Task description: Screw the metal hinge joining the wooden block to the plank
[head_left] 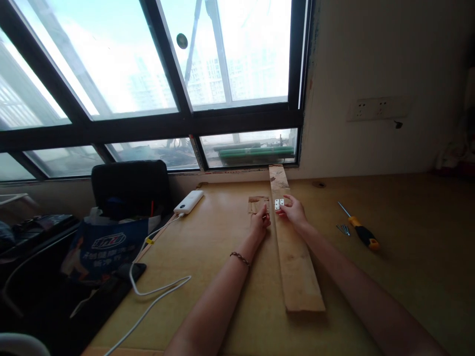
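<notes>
At far left, a white curved object (23, 342) is cut off by the lower corner; cannot say what it is. Beside it in deep shade, a blue printed bag (107, 249) stands before a black chair (129, 185), lettering only partly legible, contents mostly lost in the dark. On the yellowish tabletop (222, 277), near its left edge, a white power bank (189, 201) with a white cable (163, 290) plugged in; the cable runs out past the bottom of the view. Next, the left hand (260, 221), a braided bracelet (240, 258) at the wrist: thumb over a small wood piece (257, 202), fingers curled and closed on its near right corner, their tips largely hidden. Just right, a silver hinge (279, 203), holes visible, pinched in the right hand (295, 211) above a long wooden board (299, 267); whether hinge and board touch cannot be told. The fingers cover the hinge's right edge. Farther right, loose screws (344, 229), too small to count surely, lie close beside a yellow-and-black screwdriver (363, 234), shaft pointing toward the wall. Right edge: dark, blurred shapes.
</notes>
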Motion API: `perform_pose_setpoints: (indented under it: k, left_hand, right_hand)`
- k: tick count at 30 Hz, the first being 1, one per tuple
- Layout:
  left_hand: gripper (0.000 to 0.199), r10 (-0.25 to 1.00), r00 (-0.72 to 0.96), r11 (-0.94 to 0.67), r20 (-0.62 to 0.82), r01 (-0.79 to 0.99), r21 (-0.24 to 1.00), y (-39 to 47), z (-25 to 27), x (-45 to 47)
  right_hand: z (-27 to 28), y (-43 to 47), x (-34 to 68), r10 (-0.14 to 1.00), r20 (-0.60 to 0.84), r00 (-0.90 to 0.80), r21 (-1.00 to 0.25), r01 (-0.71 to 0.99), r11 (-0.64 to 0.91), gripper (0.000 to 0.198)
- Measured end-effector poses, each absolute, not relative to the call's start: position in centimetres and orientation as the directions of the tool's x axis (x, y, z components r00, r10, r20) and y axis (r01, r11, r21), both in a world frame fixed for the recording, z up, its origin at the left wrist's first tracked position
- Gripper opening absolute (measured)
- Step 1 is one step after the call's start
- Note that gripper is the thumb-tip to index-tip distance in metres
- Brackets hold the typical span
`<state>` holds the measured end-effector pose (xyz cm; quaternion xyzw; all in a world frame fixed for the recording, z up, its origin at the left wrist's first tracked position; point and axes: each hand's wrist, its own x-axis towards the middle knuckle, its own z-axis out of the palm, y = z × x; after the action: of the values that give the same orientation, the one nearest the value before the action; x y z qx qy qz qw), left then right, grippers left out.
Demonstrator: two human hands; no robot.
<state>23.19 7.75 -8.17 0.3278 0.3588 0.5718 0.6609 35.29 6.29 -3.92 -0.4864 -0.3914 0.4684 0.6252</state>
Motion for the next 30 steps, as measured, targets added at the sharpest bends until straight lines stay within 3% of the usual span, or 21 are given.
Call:
perform_pose_setpoints:
  k: [9,14,17,22,30]
  left_hand:
    - [0.033,0.962,0.246,0.236,-0.117,-0.541,0.807,7.6,-8.5,23.7]
    - [0.033,0.982,0.159,0.176,-0.104,-0.545,0.82,6.9,-8.4,24.2]
    - [0.033,0.99,0.093,0.14,-0.107,-0.528,0.838,6.6,-8.4,24.4]
    - [0.03,0.993,0.043,0.117,-0.111,-0.504,0.856,6.8,-8.6,24.4]
    - [0.024,0.996,0.04,0.093,-0.084,-0.489,0.867,6.6,-8.5,24.3]
  right_hand:
    - [-4.9,6.9,34.9,0.96,0.173,0.222,-0.984,0.076,0.16,0.038]
    - [-5.4,6.7,34.9,0.906,0.337,0.256,-0.873,0.445,0.199,0.029]
    - [-5.6,6.8,35.0,0.908,0.361,0.212,-0.798,0.574,0.184,0.027]
    - [-5.6,7.0,35.1,0.903,0.385,0.19,-0.729,0.663,0.171,0.031]
    - [-5.6,7.3,35.1,0.88,0.413,0.233,-0.747,0.639,0.181,0.03]
